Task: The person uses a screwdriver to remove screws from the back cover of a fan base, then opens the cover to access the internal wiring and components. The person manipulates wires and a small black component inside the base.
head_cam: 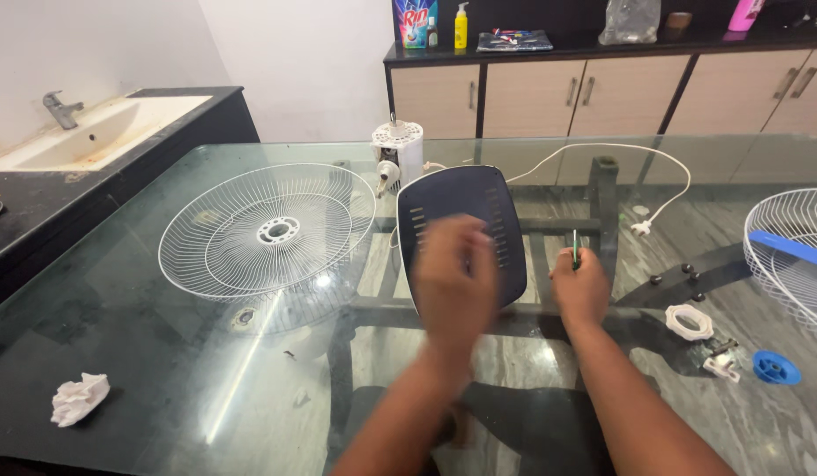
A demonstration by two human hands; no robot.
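Two hands over a glass table (144, 291), left hand (454, 280) blurred against the dark fan base cover (461, 207), grip unclear, right hand (581, 286) just beside the cover, closed around a green screwdriver (575, 249), white fan grille (267, 231) left of the cover.

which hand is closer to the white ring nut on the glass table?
Right. The right hand, holding a thin green-tipped tool, sits just left of the white ring nut. The left hand is farther left, over the dark vented fan cover.

Blurred left hand (455, 278) hides the dark cover's (461, 207) middle.
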